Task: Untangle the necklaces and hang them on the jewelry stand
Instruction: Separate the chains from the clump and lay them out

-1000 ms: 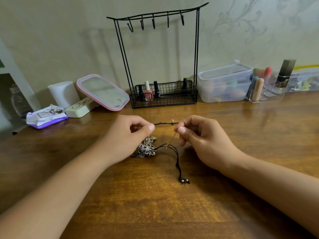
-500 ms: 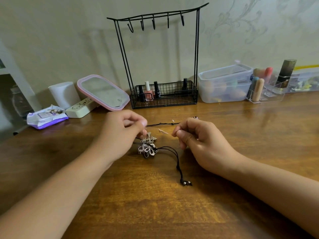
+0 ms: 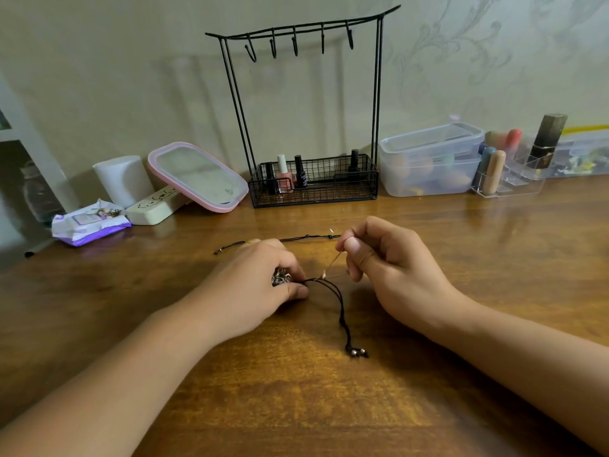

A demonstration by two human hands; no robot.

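Mid-desk, untangling is under way: the left hand (image 3: 260, 285) pins the silver chain knot (image 3: 280, 279) while the right hand (image 3: 379, 255) pinches a fine chain (image 3: 332, 266) taut, which next needs easing free of the black cord necklace (image 3: 342, 311) before reaching the jewelry stand (image 3: 309, 103).

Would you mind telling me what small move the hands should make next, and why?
Probably the right hand should keep drawing the thin chain gently away from the silver tangle, which the left hand pins to the table; black cords still run into it.
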